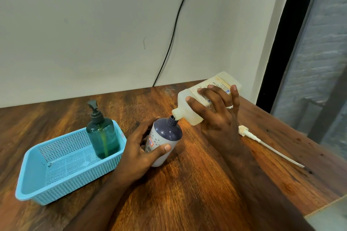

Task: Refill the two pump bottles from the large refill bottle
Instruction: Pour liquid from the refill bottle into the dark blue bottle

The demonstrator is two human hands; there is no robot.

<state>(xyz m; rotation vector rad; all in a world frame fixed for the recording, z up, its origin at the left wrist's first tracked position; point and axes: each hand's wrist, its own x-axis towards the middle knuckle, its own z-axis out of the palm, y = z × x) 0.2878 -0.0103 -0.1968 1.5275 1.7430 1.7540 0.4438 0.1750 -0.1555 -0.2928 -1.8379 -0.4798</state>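
My left hand point(144, 146) grips a grey and dark-blue pump bottle point(165, 137) that stands on the table with its pump off and its neck open. My right hand point(217, 116) holds the large translucent refill bottle point(189, 103) tilted down to the left, its open mouth touching the small bottle's neck. A teal pump bottle point(103, 137) with a dark pump head stands upright in the back right corner of a light-blue basket point(56, 178).
A white pump with a long dip tube point(262, 142) lies on the wooden table point(197, 184) right of my right hand. A black cable point(174, 30) hangs down the wall behind. The table's right edge runs beside a dark window frame.
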